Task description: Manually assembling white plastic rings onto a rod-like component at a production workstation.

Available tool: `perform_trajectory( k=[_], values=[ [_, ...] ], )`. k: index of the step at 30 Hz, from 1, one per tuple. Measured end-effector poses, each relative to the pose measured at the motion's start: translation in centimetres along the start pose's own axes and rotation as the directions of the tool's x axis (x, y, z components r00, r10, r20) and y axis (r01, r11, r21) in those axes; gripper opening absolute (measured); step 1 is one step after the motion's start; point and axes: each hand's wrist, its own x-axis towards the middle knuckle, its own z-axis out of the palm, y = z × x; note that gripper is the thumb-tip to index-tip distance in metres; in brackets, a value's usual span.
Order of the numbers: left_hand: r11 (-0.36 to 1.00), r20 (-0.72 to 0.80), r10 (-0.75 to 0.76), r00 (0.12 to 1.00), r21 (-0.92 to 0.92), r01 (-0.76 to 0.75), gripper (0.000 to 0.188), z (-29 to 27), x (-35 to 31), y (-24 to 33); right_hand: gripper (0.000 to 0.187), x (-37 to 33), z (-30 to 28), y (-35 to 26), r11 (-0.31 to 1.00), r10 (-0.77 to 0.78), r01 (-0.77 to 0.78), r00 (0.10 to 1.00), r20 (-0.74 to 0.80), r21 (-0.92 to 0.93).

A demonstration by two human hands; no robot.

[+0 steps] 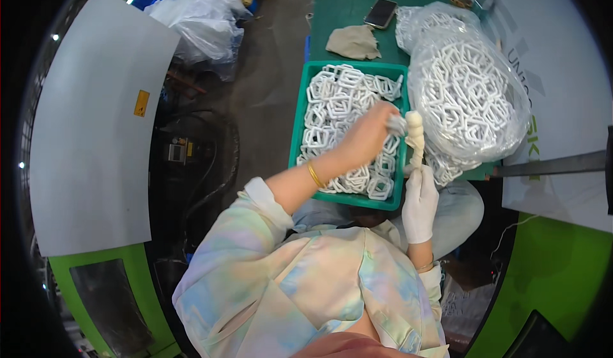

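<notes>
My bare left hand [369,134], with a gold bangle at the wrist, is closed over the green tray [295,128]. At its fingertips are whitish pieces [396,126], smeared by motion; they look like the white plastic loops [332,112] heaped in the tray. My right hand [420,201] wears a white glove and is closed round the lower end of a cream-coloured, lumpy wrapped stick [415,134]. This stick stands up beside the tray's right rim, its far end close to the left hand's fingertips. What lies inside its wrapping is hidden.
A clear plastic bag [469,96] full of white loops sits right of the tray. Beyond the tray, a beige cloth [353,42] and a phone [381,13] lie on the green tabletop [338,7]. Machine panels [96,122] flank both sides.
</notes>
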Motion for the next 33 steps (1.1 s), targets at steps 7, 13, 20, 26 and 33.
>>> perform_trajectory(
  k=[7, 13, 20, 26, 33],
  values=[
    [0.994, -0.184, 0.084, 0.979, -0.059, -0.096, 0.03, 0.7, -1.8, 2.3, 0.024, 0.0, 0.5, 0.8, 0.98, 0.187, -0.191, 0.98, 0.066, 0.06],
    [0.52, 0.172, -0.28, 0.944, -0.799, 0.3, 0.022, 4.1, -3.4, 4.4, 0.019, 0.0, 1.0, -0.9, 0.951, 0.085, -0.044, 0.989, -0.122, 0.307],
    [0.971, -0.01, -0.042, 0.999, -0.237, 0.038, 0.023, 3.0, -3.3, 3.4, 0.026, 1.4, -1.7, -3.0, 0.993, 0.12, -0.119, 0.987, 0.108, -0.017],
    [0.982, 0.046, 0.058, 0.997, 0.175, -0.065, 0.026, 1.6, -2.1, 2.9, 0.021, 0.8, -0.2, -2.6, 0.995, -0.074, 0.078, 0.995, -0.067, 0.063],
    [0.951, -0.14, -0.161, 0.977, -0.286, 0.116, 0.023, 0.8, -0.2, 2.7, 0.019, -1.1, -0.6, 1.4, 0.991, 0.123, -0.12, 0.992, 0.041, -0.052]
  ],
)
